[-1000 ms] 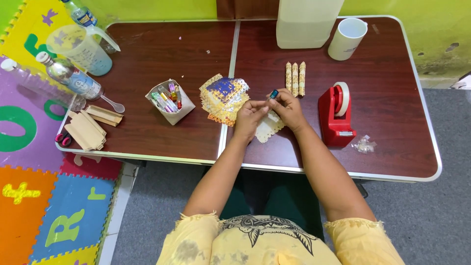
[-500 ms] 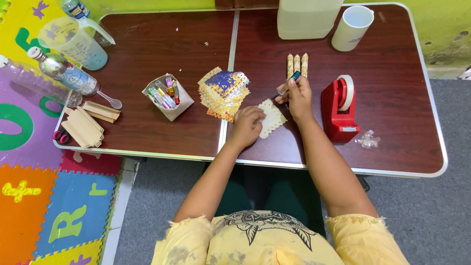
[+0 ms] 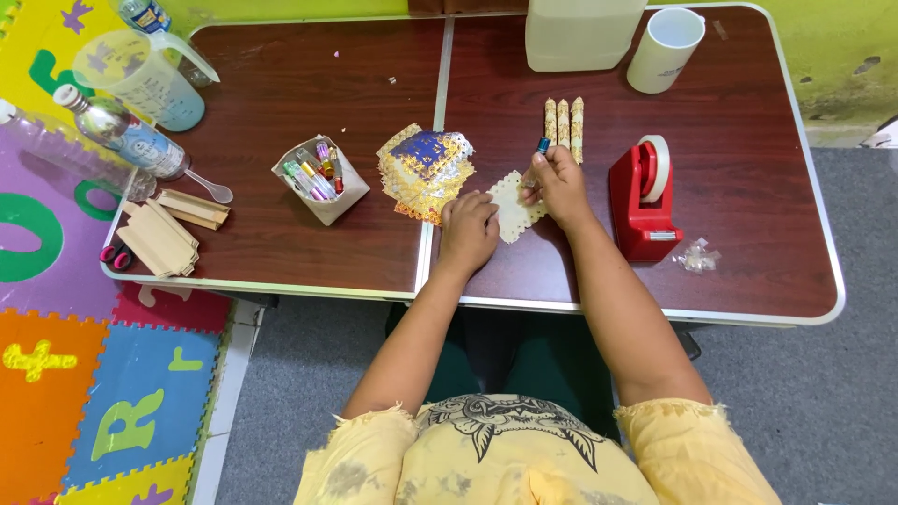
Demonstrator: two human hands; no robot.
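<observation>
Dark reddish-brown bench (image 3: 309, 84) with a pale rim. Cream scalloped paper (image 3: 513, 208) near the front edge; beside it a gold-and-blue patterned stack (image 3: 426, 168). Red tape dispenser (image 3: 642, 201), three gold-patterned sticks (image 3: 563, 120), white cup (image 3: 664, 37).

Your dark brown folding table (image 3: 309, 93), upper frame, white cup (image 3: 663, 50) top right, red tape dispenser (image 3: 644, 198) right, paper stack (image 3: 426, 173) centre, wooden sticks (image 3: 159, 239) lower left.

Head view, steeply down, perhaps close
</observation>
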